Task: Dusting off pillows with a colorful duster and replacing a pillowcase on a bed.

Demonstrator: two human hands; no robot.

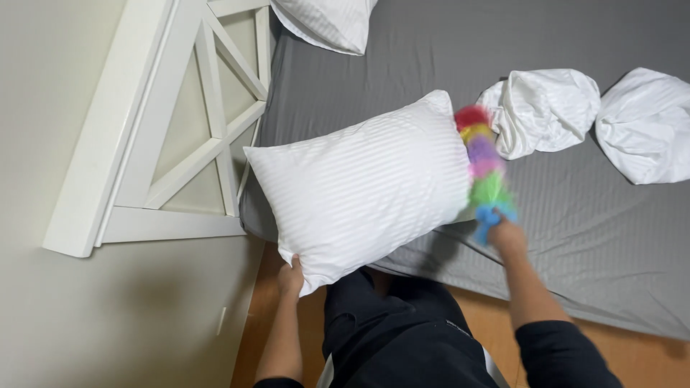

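A plump rectangular white pillow with faint woven stripes point(363, 190) is held tilted over the edge of the bed with the grey fitted sheet point(575, 237). The left hand point(290, 276) is clamped on its lower corner. The right hand point(503, 231) is closed around a fluffy rainbow-coloured duster point(483, 162), blurred, touching the pillow's far short end.
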